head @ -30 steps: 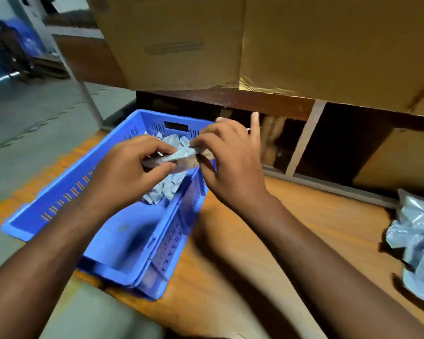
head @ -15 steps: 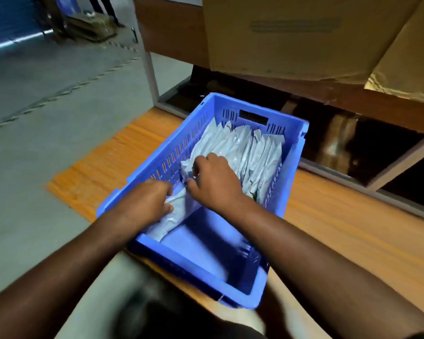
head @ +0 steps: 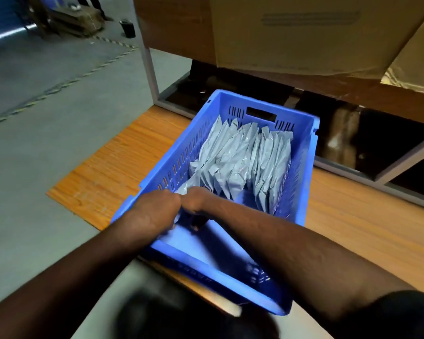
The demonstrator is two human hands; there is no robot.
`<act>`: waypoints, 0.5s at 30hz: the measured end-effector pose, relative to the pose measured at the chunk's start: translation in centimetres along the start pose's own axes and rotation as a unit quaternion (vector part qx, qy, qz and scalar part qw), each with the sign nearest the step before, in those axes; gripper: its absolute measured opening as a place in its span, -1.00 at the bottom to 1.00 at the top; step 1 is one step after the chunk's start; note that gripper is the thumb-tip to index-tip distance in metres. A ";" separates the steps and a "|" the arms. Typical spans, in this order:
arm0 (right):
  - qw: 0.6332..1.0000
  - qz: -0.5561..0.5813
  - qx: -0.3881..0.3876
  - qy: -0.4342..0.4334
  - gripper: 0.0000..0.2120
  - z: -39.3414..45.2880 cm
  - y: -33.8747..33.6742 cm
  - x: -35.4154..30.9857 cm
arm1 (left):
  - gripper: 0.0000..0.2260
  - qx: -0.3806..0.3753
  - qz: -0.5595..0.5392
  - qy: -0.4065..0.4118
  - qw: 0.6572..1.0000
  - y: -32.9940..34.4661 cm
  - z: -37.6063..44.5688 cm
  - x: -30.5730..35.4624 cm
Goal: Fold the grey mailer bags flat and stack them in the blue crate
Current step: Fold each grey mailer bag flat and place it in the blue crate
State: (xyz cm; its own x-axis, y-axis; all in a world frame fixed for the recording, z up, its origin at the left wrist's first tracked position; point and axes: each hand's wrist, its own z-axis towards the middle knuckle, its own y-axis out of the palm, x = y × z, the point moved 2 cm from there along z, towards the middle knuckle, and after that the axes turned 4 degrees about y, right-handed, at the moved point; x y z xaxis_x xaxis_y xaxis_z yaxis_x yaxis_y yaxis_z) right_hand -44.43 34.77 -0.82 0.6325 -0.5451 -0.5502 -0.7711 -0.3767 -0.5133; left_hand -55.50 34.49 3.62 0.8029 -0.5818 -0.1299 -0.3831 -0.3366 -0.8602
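Observation:
The blue crate (head: pixel 301 148) stands on the wooden table (head: pixel 365 231) near its left end. Several folded grey mailer bags (head: pixel 245 157) stand on edge in a row across the crate's far half. Both my hands are inside the crate by its left wall, at the near end of that row. My left hand (head: pixel 154 211) and my right hand (head: pixel 196 200) touch knuckle to knuckle, fingers curled downward around one grey mailer bag (head: pixel 183 190), of which only slivers show between and under them. The fingertips are hidden.
Large cardboard boxes (head: pixel 304 33) sit on a shelf just above the crate's far end. A white metal post (head: pixel 149 69) stands at the table's back left corner. The grey floor (head: pixel 47 118) lies beyond the table's left edge. A dark blur fills the bottom centre.
My hands carried the bag from above the crate down into it. In the last half second they drew together at the near end of the row, and my view swung left over the crate.

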 end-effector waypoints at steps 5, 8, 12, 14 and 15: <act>0.997 0.037 -0.063 0.026 -0.62 1.2 1.1 -0.2 | -0.73 -0.026 -0.053 0.027 0.998 0.5 0.9 -0.9; 0.984 0.124 -0.112 0.056 -0.64 2.2 0.7 -0.2 | -0.74 -0.024 -0.049 0.050 0.997 0.3 0.7 -1.0; 0.975 0.142 -0.157 0.060 -0.73 2.9 0.5 -0.1 | -0.63 -0.041 -0.026 0.048 0.998 0.3 0.9 -0.9; 0.976 0.155 -0.147 0.052 -0.75 3.4 1.2 0.0 | -0.71 -0.039 -0.038 0.050 0.997 0.3 0.9 -0.7; 0.977 0.161 -0.131 0.048 -0.74 3.5 1.4 0.0 | -0.73 -0.032 -0.037 0.048 0.998 0.3 0.9 -0.6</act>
State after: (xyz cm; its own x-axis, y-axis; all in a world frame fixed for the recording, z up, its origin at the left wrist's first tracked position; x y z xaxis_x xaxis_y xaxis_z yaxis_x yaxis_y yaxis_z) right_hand -45.25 36.88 -3.89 0.3541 -0.7297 -0.5849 -0.9290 -0.3463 -0.1305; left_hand -55.74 35.41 3.02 0.7835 -0.6212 -0.0163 -0.3554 -0.4264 -0.8318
